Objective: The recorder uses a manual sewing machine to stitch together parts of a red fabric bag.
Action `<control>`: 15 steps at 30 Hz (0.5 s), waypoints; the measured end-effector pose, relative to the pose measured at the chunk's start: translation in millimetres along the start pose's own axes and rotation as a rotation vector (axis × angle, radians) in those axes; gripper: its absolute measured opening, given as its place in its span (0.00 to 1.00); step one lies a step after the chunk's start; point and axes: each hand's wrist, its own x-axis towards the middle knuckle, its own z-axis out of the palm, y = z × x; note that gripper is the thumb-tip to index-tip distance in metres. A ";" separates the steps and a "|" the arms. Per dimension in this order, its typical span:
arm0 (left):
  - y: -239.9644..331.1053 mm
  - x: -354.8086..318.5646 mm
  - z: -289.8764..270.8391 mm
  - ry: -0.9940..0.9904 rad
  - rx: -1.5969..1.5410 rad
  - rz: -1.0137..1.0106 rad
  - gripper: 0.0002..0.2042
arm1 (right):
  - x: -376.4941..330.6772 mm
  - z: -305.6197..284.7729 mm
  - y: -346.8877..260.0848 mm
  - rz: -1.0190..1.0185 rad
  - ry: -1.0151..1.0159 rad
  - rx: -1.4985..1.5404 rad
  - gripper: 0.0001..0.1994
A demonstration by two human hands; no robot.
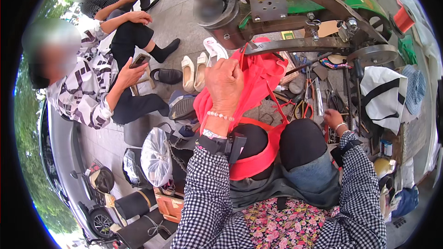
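At the far left two people sit on low stools on the pavement, each bent over a phone, and a few pairs of shoes stand on the ground between them and the worker. Nearer to me, down by the worker's left knee, a clear plastic bag bulges over a dark bin.

The left hand is raised in front of the worker, its fingers closed tight on a bunch of the red fabric bag, lifting it up against the arm of the old cast-iron stitching machine. The rest of the bag hangs down from that grip, and its red strap loops across the worker's knees.

Further right the right hand is lowered beside the right knee, close to the scissors and pliers strewn on the cluttered bench; I cannot tell whether its fingers are apart or closed on anything. A white bag with black straps lies beyond.

To my eye the work is at the feeding stage: the cloth is being positioned on the machine arm. The next move likely calls for the right hand to fetch a tool or steady the seam while the left keeps the cloth taut.
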 end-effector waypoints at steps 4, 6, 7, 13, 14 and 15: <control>0.0 -0.8 -0.7 -0.026 0.009 -0.015 0.03 | 14.5 -30.7 -71.1 -0.430 0.206 0.024 0.11; 0.5 0.4 -1.9 -0.012 -0.006 -0.011 0.03 | 22.8 -58.5 -138.5 -0.274 -0.172 0.623 0.13; 0.7 1.1 -3.3 -0.004 -0.009 -0.007 0.03 | 18.1 -67.7 -170.6 -0.205 -0.278 0.786 0.12; 2.3 7.0 -11.5 -0.066 0.123 0.085 0.04 | -11.8 -73.6 -297.5 -0.069 -0.427 1.226 0.11; 2.3 7.8 -12.3 -0.080 0.145 0.107 0.04 | -12.4 -68.0 -307.9 -0.065 -0.427 1.218 0.11; 2.1 8.4 -12.7 -0.097 0.163 0.120 0.04 | -12.6 -61.7 -315.7 -0.123 -0.379 1.281 0.11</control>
